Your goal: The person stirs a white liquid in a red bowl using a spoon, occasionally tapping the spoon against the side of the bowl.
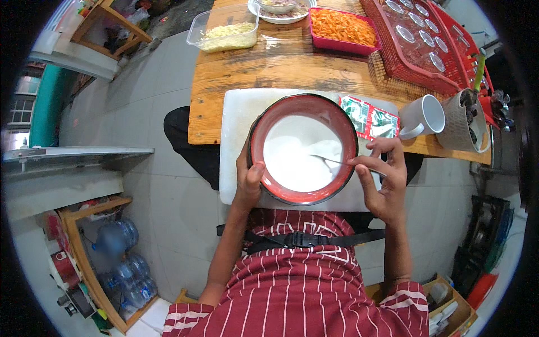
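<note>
A red bowl with a black rim point(305, 198) stands on a white cutting board point(240, 105) at the table's near edge. Smooth white stuff, liquid or powder, fills its bottom. My left hand point(249, 179) grips the bowl's left side, thumb over the rim. Between the fingers of my right hand point(385, 177) is the handle of a metal spoon point(332, 160), whose bowl end dips into the white contents and is hidden. Just above my right hand, red and green sachets point(370, 118) lie on the board, with a white mug point(422, 117) to their right.
Farther back on the wooden table point(269, 71) are a clear tub of chopped pale vegetable point(229, 37), a pink tray of orange shreds point(343, 30) and a white bowl point(284, 17). A red basket with clear lidded containers point(417, 38) and a woven holder point(457, 122) stand at the right.
</note>
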A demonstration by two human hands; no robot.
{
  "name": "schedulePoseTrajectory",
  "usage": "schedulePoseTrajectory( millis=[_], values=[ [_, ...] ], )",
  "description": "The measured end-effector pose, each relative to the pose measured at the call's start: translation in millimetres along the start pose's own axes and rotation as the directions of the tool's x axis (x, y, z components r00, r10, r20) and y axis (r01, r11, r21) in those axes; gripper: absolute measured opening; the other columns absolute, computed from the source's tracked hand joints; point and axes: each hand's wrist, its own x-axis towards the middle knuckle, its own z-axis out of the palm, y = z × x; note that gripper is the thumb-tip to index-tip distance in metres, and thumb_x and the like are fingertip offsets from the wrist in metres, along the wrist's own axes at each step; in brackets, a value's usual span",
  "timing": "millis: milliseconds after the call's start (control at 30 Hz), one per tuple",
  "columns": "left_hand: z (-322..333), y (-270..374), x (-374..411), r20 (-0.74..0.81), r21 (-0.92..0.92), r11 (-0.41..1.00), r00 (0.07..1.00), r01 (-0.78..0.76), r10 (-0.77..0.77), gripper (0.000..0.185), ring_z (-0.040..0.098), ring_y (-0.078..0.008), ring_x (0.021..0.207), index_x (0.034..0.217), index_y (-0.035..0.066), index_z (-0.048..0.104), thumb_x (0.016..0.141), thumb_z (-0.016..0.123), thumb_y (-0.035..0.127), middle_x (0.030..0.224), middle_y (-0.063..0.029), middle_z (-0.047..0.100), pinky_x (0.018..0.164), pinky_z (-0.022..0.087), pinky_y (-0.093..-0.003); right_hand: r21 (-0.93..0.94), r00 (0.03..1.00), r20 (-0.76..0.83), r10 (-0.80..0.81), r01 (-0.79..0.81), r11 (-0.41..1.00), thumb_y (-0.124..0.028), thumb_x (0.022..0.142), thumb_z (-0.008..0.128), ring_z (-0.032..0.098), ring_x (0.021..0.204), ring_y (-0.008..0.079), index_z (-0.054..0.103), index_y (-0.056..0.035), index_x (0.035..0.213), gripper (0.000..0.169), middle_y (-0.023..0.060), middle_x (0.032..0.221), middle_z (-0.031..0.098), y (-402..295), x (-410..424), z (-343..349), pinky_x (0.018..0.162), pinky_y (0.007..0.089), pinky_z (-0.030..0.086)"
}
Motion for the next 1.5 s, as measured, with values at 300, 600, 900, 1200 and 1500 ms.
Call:
schedulePoseTrajectory(
  millis=[300,600,900,1200,1500],
  values=[
    [-0.9,0.0,0.6,0.011,0.153,0.986,0.997,-0.073,0.072,0.086,0.050,-0.0288,0.123,0.139,-0.009,0.041,0.080,0.051,0.053,0.132,-0.0223,0.053,0.105,0.036,-0.0382,0.163,0.990,0.124,0.073,-0.093,0.982,-0.007,0.081,0.073,0.055,0.081,0.0196,0.067,-0.0070,0.087,0.008,0.0058,0.087,0.056,-35.1,21.6,19.8,0.076,0.0342,0.040],
    [0.3,2.5,0.3,0.022,-0.025,1.000,1.000,-0.011,0.012,0.083,0.049,-0.0301,0.125,0.139,-0.009,0.041,0.081,0.051,0.049,0.134,-0.0233,0.052,0.107,0.035,-0.0384,0.039,0.991,0.117,-0.066,0.062,0.997,-0.005,0.076,0.074,0.061,0.082,0.0178,0.071,-0.0116,0.092,0.017,0.0007,0.087,0.068,-27.6,46.8,3.7,0.082,0.0352,0.036],
    [-2.3,-2.9,1.3,0.033,-0.027,1.000,0.999,-0.008,0.009,0.082,0.048,-0.0306,0.126,0.140,-0.009,0.039,0.080,0.050,0.046,0.134,-0.0242,0.051,0.108,0.034,-0.0385,0.041,0.935,0.297,-0.195,0.192,0.981,-0.003,0.071,0.073,0.062,0.087,0.0190,0.072,-0.0165,0.095,0.028,-0.0005,0.091,0.066,-26.1,74.4,-2.6,0.090,0.0387,0.037],
    [1.4,1.4,0.7,0.014,-0.010,1.000,1.000,-0.016,0.016,0.085,0.049,-0.0294,0.124,0.140,-0.009,0.040,0.082,0.050,0.053,0.133,-0.0228,0.052,0.106,0.036,-0.0388,-0.208,0.980,0.154,-0.127,0.158,0.965,-0.001,0.070,0.069,0.058,0.091,0.0256,0.067,-0.0109,0.096,0.029,0.0043,0.088,0.062,-11.9,62.1,-2.7,0.089,0.0386,0.036],
    [-2.9,-3.8,-0.2,0.015,0.011,1.000,1.000,-0.020,0.020,0.082,0.051,-0.0296,0.121,0.138,-0.010,0.042,0.083,0.047,0.052,0.130,-0.0232,0.054,0.103,0.039,-0.0389,0.034,0.963,0.137,0.232,-0.238,0.971,-0.003,0.082,0.066,0.056,0.082,0.0236,0.068,-0.0058,0.094,0.012,0.0074,0.082,0.064,-23.6,10.4,5.9,0.082,0.0353,0.036]
  ],
)
